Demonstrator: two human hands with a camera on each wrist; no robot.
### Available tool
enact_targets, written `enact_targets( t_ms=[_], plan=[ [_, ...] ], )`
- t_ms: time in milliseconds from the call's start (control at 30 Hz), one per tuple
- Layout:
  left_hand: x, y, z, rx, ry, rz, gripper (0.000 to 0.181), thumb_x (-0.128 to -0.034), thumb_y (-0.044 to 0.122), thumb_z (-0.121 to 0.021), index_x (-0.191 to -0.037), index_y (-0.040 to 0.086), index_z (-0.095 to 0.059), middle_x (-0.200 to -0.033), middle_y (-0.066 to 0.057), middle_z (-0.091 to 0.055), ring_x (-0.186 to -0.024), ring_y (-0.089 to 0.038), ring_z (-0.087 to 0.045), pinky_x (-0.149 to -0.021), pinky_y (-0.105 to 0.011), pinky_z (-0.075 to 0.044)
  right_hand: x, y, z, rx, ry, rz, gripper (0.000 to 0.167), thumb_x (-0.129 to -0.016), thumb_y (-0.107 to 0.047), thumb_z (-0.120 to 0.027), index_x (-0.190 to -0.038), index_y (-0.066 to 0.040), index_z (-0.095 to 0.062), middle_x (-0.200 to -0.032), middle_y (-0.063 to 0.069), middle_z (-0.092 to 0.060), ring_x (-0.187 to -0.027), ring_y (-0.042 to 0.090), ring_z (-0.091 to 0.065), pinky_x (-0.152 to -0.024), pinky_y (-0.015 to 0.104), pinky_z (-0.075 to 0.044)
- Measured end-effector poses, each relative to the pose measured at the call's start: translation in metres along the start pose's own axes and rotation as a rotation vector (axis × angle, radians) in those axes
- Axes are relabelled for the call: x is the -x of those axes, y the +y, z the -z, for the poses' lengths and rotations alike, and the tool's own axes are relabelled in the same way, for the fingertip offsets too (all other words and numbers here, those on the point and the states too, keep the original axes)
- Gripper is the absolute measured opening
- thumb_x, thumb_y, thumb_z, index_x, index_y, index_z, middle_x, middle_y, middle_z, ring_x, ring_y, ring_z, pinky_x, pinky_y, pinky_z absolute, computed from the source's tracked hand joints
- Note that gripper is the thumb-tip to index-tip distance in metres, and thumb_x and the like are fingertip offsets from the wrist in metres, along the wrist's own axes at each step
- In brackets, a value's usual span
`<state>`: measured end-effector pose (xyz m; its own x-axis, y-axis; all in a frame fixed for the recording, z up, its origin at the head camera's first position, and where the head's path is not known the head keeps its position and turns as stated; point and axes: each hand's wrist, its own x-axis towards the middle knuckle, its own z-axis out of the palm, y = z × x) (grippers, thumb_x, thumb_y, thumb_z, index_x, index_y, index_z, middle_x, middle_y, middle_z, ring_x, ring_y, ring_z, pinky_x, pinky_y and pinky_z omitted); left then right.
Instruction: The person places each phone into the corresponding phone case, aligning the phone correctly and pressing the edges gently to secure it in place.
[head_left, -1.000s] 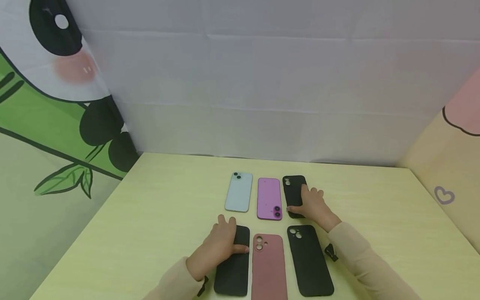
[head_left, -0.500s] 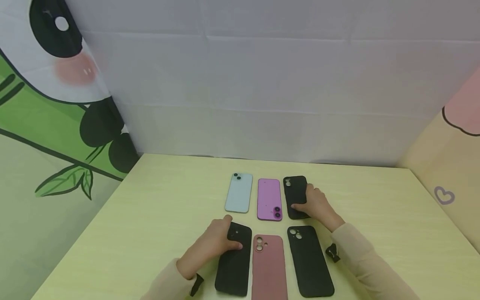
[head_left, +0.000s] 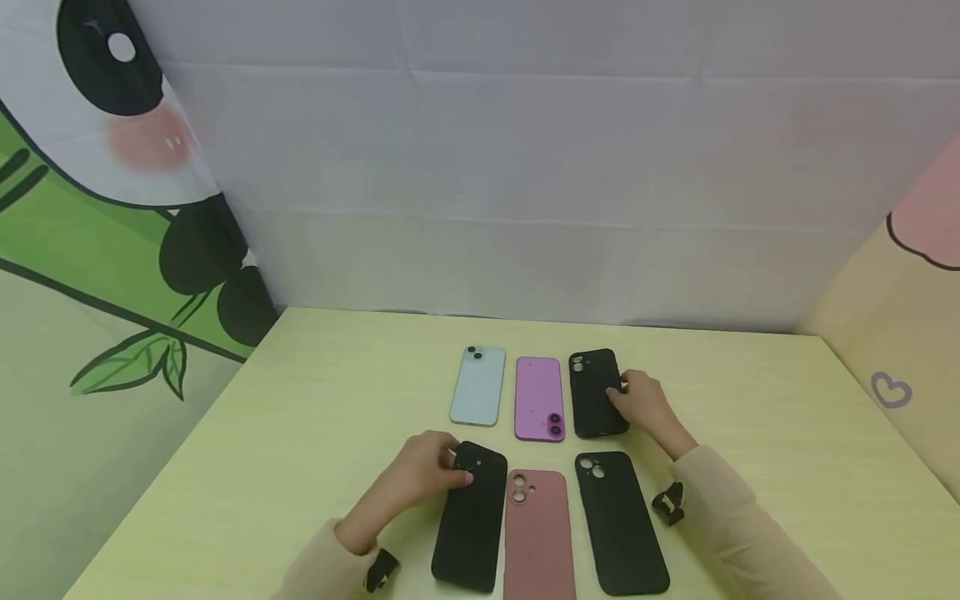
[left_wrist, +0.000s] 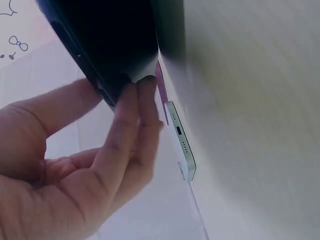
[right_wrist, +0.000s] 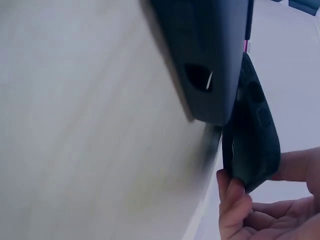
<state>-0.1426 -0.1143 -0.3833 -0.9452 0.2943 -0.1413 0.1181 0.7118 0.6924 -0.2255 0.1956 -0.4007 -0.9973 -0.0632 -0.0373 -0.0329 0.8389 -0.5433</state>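
At the front left, my left hand (head_left: pixel 420 467) pinches the upper left edge of a black phone case (head_left: pixel 471 517). In the left wrist view, thumb and fingers grip the raised, tilted case (left_wrist: pixel 110 45) at its corner. Further back, my right hand (head_left: pixel 651 407) pinches the right edge of a smaller black phone case (head_left: pixel 595 387). The right wrist view shows this case (right_wrist: pixel 257 130) tilted up off the table, its hollow inner side visible between thumb and fingers. Left of it lie a purple phone (head_left: pixel 536 392) and a light blue phone (head_left: pixel 477 387), backs up.
A pink phone case (head_left: pixel 538 533) lies at the front middle, right beside the left-hand case. To its right is another black phone case (head_left: pixel 621 525), below my right forearm. A pale wall (head_left: pixel 525 183) bounds the yellow table (head_left: pixel 337 400) at the back.
My left hand has slid left from over the front case to its edge, and the case's top has lifted slightly. My right hand has shifted right to its case's edge, moving it slightly right.
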Motion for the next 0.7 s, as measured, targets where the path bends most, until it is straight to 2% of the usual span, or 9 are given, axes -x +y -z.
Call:
enact_targets(
  t_ms=[100, 267, 500, 700],
  plan=[
    [-0.0007, -0.0001, 0.0010, 0.008, 0.023, 0.014, 0.035, -0.0756, 0.011, -0.073, -0.102, -0.007, -0.061, -0.073, -0.007, -0.066, -0.063, -0.011, -0.057, -0.053, -0.024, -0.045, 0.0001, 0.0014, 0.0008, -0.066, -0.007, -0.022, 0.037, -0.090, -0.008, -0.049, -0.113, 0.021, -0.049, -0.104, 0.035, -0.057, -0.088, 0.040, -0.061, -0.069, 0.040, -0.053],
    [-0.0020, -0.0014, -0.0004, 0.027, 0.058, 0.034, 0.033, -0.0792, 0.011, -0.069, -0.106, -0.006, -0.060, -0.074, -0.006, -0.064, -0.063, -0.012, -0.056, -0.052, -0.024, -0.045, 0.0009, 0.0014, 0.0026, -0.276, -0.034, -0.120, 0.037, -0.091, -0.006, -0.047, -0.118, 0.019, -0.046, -0.103, 0.032, -0.057, -0.080, 0.030, -0.063, -0.061, 0.030, -0.054],
    [-0.0018, -0.0020, -0.0026, 0.041, 0.076, 0.057, 0.028, -0.0827, 0.009, -0.065, -0.107, -0.004, -0.059, -0.076, -0.006, -0.061, -0.067, -0.013, -0.053, -0.054, -0.024, -0.043, 0.0018, 0.0018, 0.0062, -0.518, -0.102, -0.206, 0.041, -0.093, -0.006, -0.044, -0.127, 0.016, -0.039, -0.115, 0.034, -0.052, -0.091, 0.028, -0.064, -0.074, 0.033, -0.055],
    [-0.0027, -0.0015, -0.0034, 0.049, 0.069, 0.047, 0.028, -0.0826, 0.004, -0.063, -0.109, -0.004, -0.059, -0.077, -0.005, -0.061, -0.075, -0.016, -0.055, -0.063, -0.027, -0.045, 0.0043, 0.0037, 0.0095, -0.640, -0.148, -0.221, 0.044, -0.094, -0.007, -0.042, -0.132, 0.014, -0.033, -0.125, 0.033, -0.046, -0.099, 0.025, -0.060, -0.080, 0.033, -0.053]
  ],
)
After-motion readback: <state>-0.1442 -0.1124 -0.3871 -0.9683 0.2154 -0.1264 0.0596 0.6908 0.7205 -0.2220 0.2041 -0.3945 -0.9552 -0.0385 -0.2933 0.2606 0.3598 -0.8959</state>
